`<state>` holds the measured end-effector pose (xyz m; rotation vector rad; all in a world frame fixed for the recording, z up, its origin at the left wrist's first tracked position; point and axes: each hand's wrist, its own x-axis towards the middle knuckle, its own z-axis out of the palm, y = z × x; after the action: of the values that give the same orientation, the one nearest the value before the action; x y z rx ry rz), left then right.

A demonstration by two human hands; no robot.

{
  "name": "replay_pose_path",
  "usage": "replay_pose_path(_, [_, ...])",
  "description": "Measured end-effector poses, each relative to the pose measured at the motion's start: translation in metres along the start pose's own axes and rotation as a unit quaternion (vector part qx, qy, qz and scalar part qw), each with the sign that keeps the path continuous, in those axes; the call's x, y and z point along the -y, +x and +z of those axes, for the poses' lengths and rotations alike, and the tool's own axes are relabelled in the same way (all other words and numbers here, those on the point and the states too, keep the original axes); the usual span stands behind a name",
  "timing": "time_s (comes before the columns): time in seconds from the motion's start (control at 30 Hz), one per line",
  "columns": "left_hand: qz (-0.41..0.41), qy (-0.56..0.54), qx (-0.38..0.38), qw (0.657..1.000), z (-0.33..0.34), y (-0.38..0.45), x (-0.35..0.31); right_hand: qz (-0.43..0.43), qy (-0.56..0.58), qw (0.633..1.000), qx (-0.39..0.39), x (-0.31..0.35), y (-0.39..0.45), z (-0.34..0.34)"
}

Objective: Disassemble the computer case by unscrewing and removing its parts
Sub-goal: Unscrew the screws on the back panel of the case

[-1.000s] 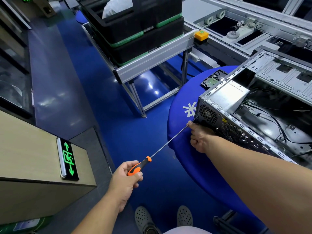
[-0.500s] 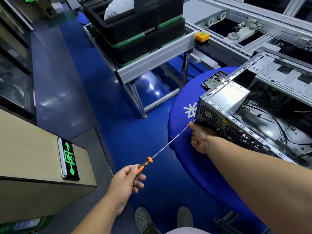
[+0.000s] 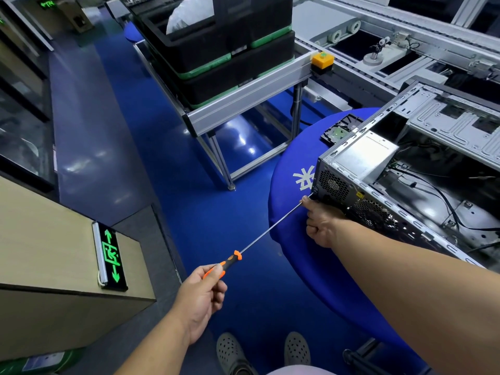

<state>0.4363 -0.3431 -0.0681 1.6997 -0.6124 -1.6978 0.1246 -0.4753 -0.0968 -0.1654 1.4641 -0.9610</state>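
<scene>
- An open grey metal computer case (image 3: 422,169) lies on its side on a round blue table (image 3: 292,226), its perforated rear panel just beside the right grip.
- The left grip (image 3: 201,296) curls around the orange-and-black handle of a long screwdriver (image 3: 267,231).
- The right grip (image 3: 320,223) pinches the shaft near its tip at the case corner.
- Beyond the grips: glossy blue floor (image 3: 140,147), stacked black trays (image 3: 227,50), a conveyor (image 3: 378,50).

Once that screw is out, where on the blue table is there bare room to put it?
Bare blue table shows in front of the computer case, around the white logo. It's crowded behind the case corner, where a drive lies.
</scene>
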Motion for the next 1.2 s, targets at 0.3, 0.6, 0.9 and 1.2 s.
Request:
replay_pose_path(0.3, [0.044, 0.072, -0.013, 0.996, 0.0025, -0.0046, 0.0027, 0.0, 0.001, 1.0, 0.006, -0.0006, 0.0017, -0.0004])
replay_pose_path(0.6, [0.002, 0.082, -0.017, 0.996, -0.0014, -0.0047, 0.0015, -0.002, -0.001, 1.0, 0.007, -0.0007, 0.0026, -0.0014])
replay_pose_path(0.9, [-0.051, 0.031, 0.0, 0.998, -0.0018, -0.0029, -0.0011, -0.004, -0.005, 1.0, 0.02, -0.0008, 0.0025, -0.003])
replay_pose_path(1.2, [0.059, 0.122, -0.021, 0.991, 0.0, -0.0036, -0.0031, 0.0, -0.001, 1.0, 0.002, -0.0013, 0.0028, 0.0])
